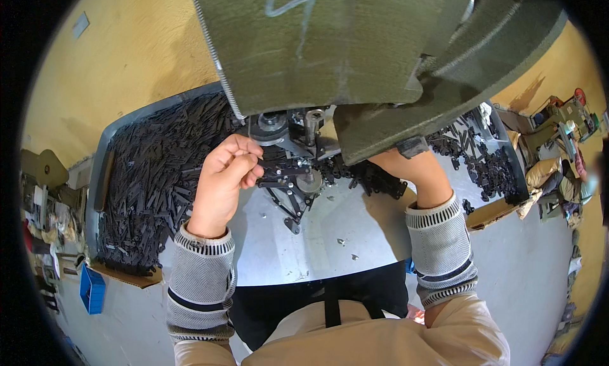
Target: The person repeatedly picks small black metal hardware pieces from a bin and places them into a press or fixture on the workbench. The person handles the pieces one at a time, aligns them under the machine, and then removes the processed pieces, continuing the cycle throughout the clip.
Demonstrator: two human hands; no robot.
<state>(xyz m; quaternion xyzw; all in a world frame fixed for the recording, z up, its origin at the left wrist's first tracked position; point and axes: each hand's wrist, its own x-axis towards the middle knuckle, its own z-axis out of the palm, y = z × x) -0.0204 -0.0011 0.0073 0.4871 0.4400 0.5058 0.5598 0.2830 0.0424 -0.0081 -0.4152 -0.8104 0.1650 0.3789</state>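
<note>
"Green machine (pixel 317 55) overhangs both hands. Are they apart?"
"Yes. Left hand (pixel 223 169) pinches (on what, I can't tell); right hand (pixel 403 166) has hidden fingers, grip unclear. Black linkage (pixel 290 193) sits between them."

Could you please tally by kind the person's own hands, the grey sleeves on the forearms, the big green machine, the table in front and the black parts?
Hands: 2 (left hand; right hand, partly hidden)
Grey sleeves: 2
Green machine: 1
Table: 1
Total: 6
Black parts: too many to count, so outside the total.
</note>
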